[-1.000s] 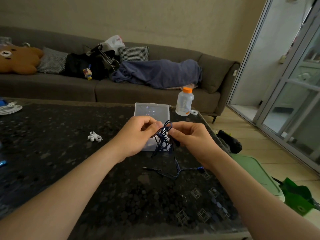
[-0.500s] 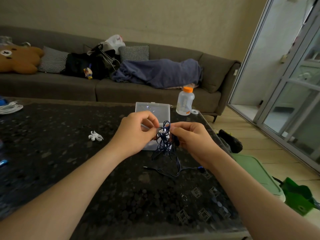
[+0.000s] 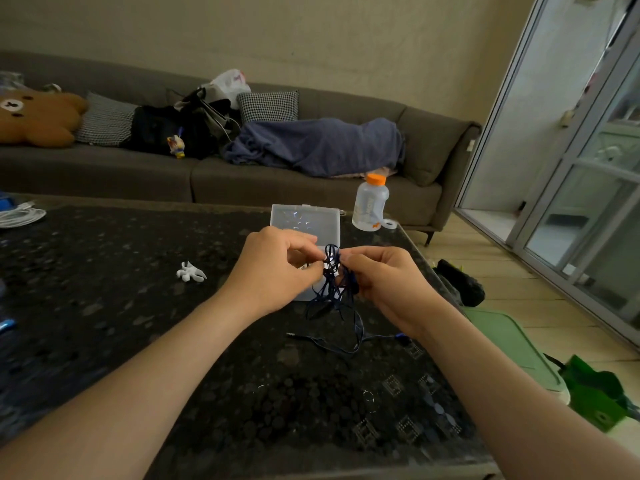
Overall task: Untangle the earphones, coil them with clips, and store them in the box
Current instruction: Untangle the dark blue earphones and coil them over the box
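Observation:
A tangle of dark blue earphones [image 3: 332, 289] hangs between my hands above the dark speckled table [image 3: 104, 306]. My left hand [image 3: 277, 271] pinches the top of the knot from the left. My right hand [image 3: 384, 285] pinches it from the right, fingers curled around the cord. Loose cord trails down onto the table, with the jack plug [image 3: 291, 335] lying to the left and a blue earbud [image 3: 401, 337] near my right wrist. The clear plastic box [image 3: 304, 220] stands open just behind my hands. A white clip [image 3: 190, 271] lies on the table to the left.
A clear bottle [image 3: 370, 206] with an orange cap stands at the table's far right corner. A white cable [image 3: 20, 216] lies at the far left edge. Behind the table is a grey sofa [image 3: 138, 174] with cushions and a blanket. Green items [image 3: 595, 393] sit on the floor to the right.
My hands have shifted slightly, the fingers working at the top of the knot. The trailing cord on the table has barely moved.

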`<state>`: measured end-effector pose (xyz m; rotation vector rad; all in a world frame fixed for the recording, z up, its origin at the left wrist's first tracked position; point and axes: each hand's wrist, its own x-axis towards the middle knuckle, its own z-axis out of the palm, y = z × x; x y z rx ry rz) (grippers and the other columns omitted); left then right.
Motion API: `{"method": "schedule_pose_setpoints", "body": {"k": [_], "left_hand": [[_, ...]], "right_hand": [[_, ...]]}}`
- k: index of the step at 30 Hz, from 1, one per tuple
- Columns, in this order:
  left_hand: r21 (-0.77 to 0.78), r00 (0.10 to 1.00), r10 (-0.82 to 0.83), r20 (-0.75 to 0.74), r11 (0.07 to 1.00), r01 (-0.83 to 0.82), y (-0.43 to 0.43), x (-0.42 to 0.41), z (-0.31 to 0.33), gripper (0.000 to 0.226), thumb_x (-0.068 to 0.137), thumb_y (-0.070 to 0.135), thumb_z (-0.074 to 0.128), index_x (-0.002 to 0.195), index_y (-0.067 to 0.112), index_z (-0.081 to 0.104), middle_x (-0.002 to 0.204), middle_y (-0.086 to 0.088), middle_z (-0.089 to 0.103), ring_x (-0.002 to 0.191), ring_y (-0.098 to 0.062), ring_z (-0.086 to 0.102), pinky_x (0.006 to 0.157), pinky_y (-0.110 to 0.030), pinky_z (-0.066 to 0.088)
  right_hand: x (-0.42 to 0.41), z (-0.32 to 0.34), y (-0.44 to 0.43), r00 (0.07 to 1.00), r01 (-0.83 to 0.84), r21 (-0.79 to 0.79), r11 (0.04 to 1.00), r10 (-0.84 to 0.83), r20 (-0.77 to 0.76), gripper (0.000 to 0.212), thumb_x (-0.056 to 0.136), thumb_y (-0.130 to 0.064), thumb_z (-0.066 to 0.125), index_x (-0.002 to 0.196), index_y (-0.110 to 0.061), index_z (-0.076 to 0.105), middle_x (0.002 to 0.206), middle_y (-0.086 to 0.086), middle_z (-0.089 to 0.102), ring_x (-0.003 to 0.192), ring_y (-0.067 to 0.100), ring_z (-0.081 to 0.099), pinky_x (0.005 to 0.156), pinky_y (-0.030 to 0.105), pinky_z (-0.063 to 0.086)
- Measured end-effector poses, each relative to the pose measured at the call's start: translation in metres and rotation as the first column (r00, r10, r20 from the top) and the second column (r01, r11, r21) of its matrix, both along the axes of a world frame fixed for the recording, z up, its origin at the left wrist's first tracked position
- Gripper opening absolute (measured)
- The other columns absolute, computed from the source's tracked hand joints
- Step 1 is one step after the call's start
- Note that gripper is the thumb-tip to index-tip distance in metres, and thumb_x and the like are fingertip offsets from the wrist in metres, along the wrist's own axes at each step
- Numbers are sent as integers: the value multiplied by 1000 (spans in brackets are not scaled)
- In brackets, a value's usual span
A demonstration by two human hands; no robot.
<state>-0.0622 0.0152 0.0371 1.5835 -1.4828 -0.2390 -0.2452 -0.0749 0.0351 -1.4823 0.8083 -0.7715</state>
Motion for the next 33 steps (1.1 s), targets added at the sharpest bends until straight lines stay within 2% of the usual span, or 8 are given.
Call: {"method": "schedule_pose_setpoints", "body": {"k": [6,10,13,17,22,26,29,33], "left_hand": [[-60,995,43,92,997,-38,-3,-3,-4,19,88,20,85,105,28,84,108,12,70,99,-6,65,86,-21,55],[-42,999,36,31,999,-35,-4,-4,-4,21,91,19,83,107,32,83,101,22,74,101,0,68,80,-6,48],[-68,999,30,17,997,-29,-6,-5,-5,19,92,20,82,108,30,84,101,19,78,98,3,70,77,-2,46],[-101,999,42,-2,994,-42,-7,-6,-4,18,95,17,79,111,25,77,98,16,76,93,5,70,79,0,46],[-133,994,31,102,991,-18,-6,-8,-2,20,97,17,76,108,27,62,99,15,70,95,3,68,79,-9,52],[-138,979,29,204,990,-1,-7,-9,-3,19,101,12,67,110,28,59,100,15,64,96,5,63,79,-5,48],[-187,996,74,59,980,-62,-8,-8,-1,18,102,9,64,105,26,62,99,13,64,95,3,63,77,-7,48],[-111,925,18,-380,992,-65,-9,-11,5,17,105,7,58,105,22,65,103,0,70,98,-12,72,83,-23,58]], "right_hand": [[1,2,2,999,-12,70,997,9,43,19,104,-13,64,101,-9,82,92,14,78,82,19,73,77,34,60],[0,2,0,998,-24,107,994,18,52,18,104,-14,65,109,-6,81,98,15,79,86,20,73,90,41,61],[1,2,1,997,-28,122,992,19,73,18,104,-13,64,109,-5,80,95,13,77,84,20,71,93,45,57],[1,5,4,997,-56,151,987,48,54,18,103,-15,64,108,-6,78,91,13,76,79,21,71,80,39,60],[3,8,9,986,-8,-25,1000,3,-168,32,94,-51,74,91,-19,80,79,7,73,76,19,68,77,33,55],[3,7,11,986,53,-106,993,-69,-153,23,100,-35,72,95,-14,82,85,3,81,78,17,78,66,23,58],[4,5,6,970,129,-72,989,-141,-197,22,102,-30,70,96,-11,81,86,2,82,80,15,80,77,31,61],[6,1,3,965,82,29,996,-72,-252,22,104,-29,67,103,-10,78,94,6,82,89,17,80,85,39,64]]}}
